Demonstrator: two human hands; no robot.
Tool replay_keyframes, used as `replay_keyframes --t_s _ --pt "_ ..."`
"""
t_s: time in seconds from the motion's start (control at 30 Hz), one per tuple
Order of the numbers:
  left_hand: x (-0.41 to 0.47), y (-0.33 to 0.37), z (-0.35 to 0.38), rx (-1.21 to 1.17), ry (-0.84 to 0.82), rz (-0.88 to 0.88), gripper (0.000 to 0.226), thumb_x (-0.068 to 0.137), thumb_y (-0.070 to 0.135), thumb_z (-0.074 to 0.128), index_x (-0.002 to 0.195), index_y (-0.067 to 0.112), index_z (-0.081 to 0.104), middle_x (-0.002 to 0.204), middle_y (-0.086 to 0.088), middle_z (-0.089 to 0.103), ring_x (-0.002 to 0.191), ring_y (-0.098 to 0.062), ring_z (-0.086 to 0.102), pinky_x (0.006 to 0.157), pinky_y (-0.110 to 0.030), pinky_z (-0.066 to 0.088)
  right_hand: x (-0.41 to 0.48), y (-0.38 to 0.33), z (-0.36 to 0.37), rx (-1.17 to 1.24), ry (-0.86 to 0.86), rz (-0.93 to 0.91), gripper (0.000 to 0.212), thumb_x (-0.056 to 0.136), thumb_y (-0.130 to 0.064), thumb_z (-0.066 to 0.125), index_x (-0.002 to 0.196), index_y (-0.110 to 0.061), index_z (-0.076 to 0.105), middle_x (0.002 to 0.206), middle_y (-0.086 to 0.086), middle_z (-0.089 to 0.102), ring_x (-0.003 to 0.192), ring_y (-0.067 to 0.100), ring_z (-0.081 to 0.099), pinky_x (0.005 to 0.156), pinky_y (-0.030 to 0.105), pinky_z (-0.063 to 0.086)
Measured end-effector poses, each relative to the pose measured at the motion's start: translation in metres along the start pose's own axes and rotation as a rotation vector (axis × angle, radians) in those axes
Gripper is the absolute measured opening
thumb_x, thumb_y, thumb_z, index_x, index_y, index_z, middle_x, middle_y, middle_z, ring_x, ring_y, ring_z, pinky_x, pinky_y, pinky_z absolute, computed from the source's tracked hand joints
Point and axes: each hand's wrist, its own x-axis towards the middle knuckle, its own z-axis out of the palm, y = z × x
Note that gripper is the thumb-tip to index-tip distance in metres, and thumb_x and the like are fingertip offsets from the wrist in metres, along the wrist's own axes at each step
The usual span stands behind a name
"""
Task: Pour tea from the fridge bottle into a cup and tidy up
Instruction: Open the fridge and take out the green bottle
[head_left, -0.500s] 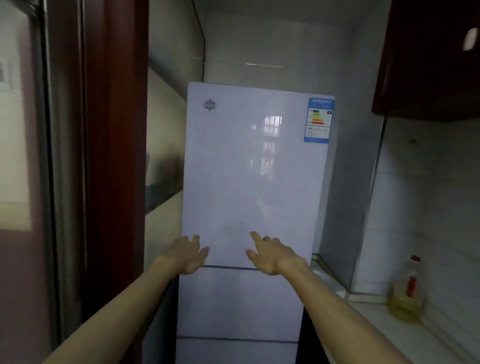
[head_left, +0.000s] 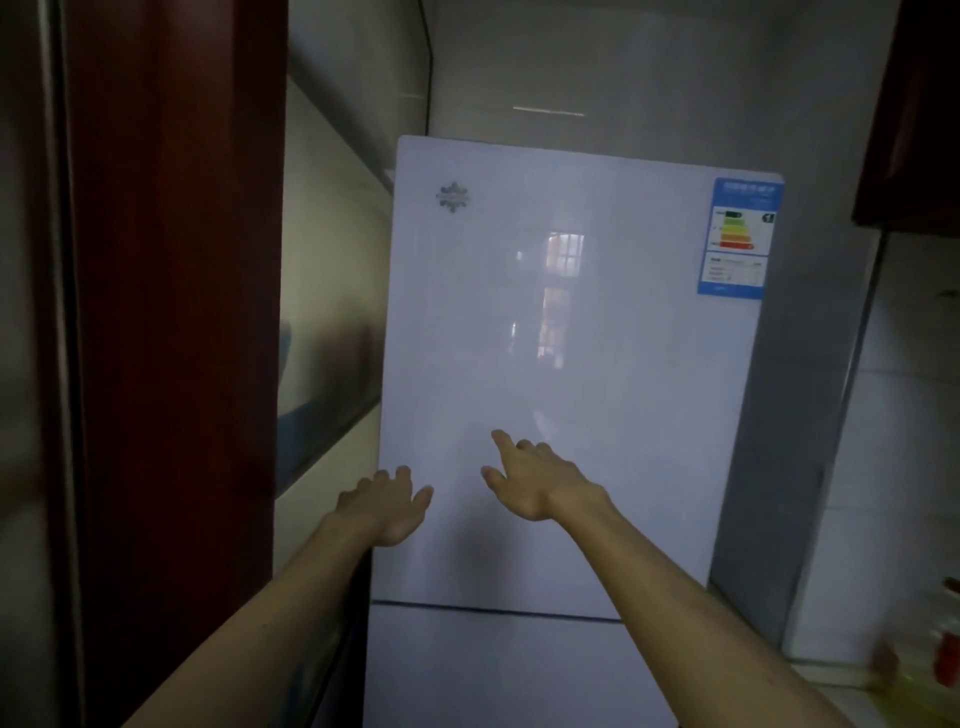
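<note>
A tall white fridge (head_left: 571, 338) stands straight ahead with its doors closed; a blue energy label (head_left: 740, 239) sits at its top right corner. My left hand (head_left: 387, 501) reaches to the left edge of the upper door, fingers relaxed and spread, holding nothing. My right hand (head_left: 530, 480) is stretched out in front of the lower middle of the same door, fingers straight, empty. Whether either hand touches the door I cannot tell. No tea bottle or cup is in view.
A dark red door frame (head_left: 171, 338) rises close on the left. A dark red wall cabinet (head_left: 914, 114) hangs at the upper right. At the lower right, a blurred bottle of yellow liquid (head_left: 943, 654) stands on a light counter (head_left: 883, 712) against the tiled wall.
The fridge looks closer and larger now. Both hands sit higher on the upper door, above the seam to the lower door.
</note>
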Motion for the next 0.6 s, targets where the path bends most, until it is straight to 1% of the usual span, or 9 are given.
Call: replay_keyframes --t_s 0.07,0.13,0.2,0.27,0.37,0.43,0.53,0.57,0.6 --pt "0.018 -0.003 0.002 -0.042 0.027 -0.045 0.067 0.100 0.054 0.019 0.154 0.014 0.015 0.155 -0.016 0.030 0.135 -0.034 0.039 0.110 -0.046 0.036 0.023 -0.004 0.000 -0.014 0.021 -0.023 0.061 0.103 -0.045 0.026 0.155 -0.021 0.004 0.157 0.013 0.024 0.143 0.032 0.021 0.109 0.051 0.031" --pt "0.034 -0.004 0.005 -0.094 0.067 -0.106 0.066 0.101 0.052 0.019 0.153 0.012 0.019 0.152 -0.017 0.033 0.133 -0.035 0.041 0.109 -0.046 0.036 0.045 -0.009 0.000 -0.020 0.062 -0.053 0.061 0.104 -0.043 0.028 0.155 -0.020 0.004 0.160 0.012 0.017 0.147 0.030 0.010 0.112 0.053 0.025" --pt "0.051 -0.005 0.005 -0.161 0.129 -0.179 0.064 0.101 0.050 0.021 0.150 0.009 0.024 0.149 -0.018 0.036 0.131 -0.035 0.041 0.109 -0.046 0.035 0.067 -0.015 0.000 -0.014 0.136 -0.087 0.060 0.104 -0.039 0.028 0.155 -0.019 0.003 0.162 0.011 0.008 0.149 0.028 -0.001 0.115 0.055 0.018" --pt "0.066 -0.006 0.004 -0.242 0.204 -0.251 0.061 0.101 0.048 0.022 0.145 0.007 0.030 0.145 -0.019 0.040 0.129 -0.036 0.043 0.107 -0.047 0.036 0.091 -0.021 -0.001 -0.015 0.244 -0.127 0.061 0.104 -0.037 0.029 0.155 -0.018 0.002 0.163 0.010 0.002 0.150 0.027 -0.007 0.116 0.055 0.014" --pt "0.088 -0.009 0.006 -0.445 0.360 -0.300 0.055 0.102 0.045 0.022 0.138 0.006 0.037 0.139 -0.021 0.045 0.123 -0.035 0.048 0.103 -0.048 0.039 0.127 -0.028 -0.007 -0.007 0.458 -0.202 0.063 0.102 -0.032 0.031 0.156 -0.018 0.000 0.163 0.010 -0.002 0.150 0.027 -0.009 0.118 0.054 0.009" --pt "0.101 -0.011 0.012 -0.642 0.434 -0.277 0.051 0.103 0.042 0.026 0.136 0.006 0.042 0.136 -0.020 0.048 0.120 -0.033 0.050 0.102 -0.047 0.041 0.151 -0.034 -0.010 -0.006 0.581 -0.246 0.066 0.101 -0.028 0.035 0.156 -0.017 0.001 0.163 0.010 -0.004 0.150 0.028 -0.010 0.120 0.052 0.006" --pt "0.117 -0.015 0.024 -0.926 0.477 -0.232 0.041 0.104 0.036 0.030 0.125 0.007 0.050 0.129 -0.017 0.053 0.105 -0.024 0.054 0.094 -0.039 0.044 0.183 -0.043 -0.011 -0.050 0.749 -0.302 0.067 0.098 -0.023 0.041 0.156 -0.015 0.007 0.164 0.011 -0.002 0.150 0.029 -0.009 0.120 0.053 0.006" --pt "0.121 -0.018 0.027 -0.990 0.480 -0.229 0.037 0.105 0.035 0.030 0.119 0.009 0.051 0.127 -0.017 0.055 0.098 -0.020 0.055 0.089 -0.035 0.042 0.192 -0.046 -0.011 -0.066 0.804 -0.319 0.067 0.097 -0.022 0.042 0.156 -0.015 0.009 0.164 0.011 0.000 0.150 0.030 -0.007 0.120 0.055 0.005" --pt "0.124 -0.020 0.033 -1.003 0.469 -0.240 0.034 0.105 0.033 0.030 0.116 0.011 0.052 0.128 -0.018 0.055 0.095 -0.019 0.055 0.087 -0.033 0.041 0.200 -0.049 -0.009 -0.077 0.854 -0.335 0.067 0.097 -0.022 0.043 0.155 -0.016 0.011 0.163 0.012 0.002 0.150 0.030 -0.004 0.119 0.056 0.005"
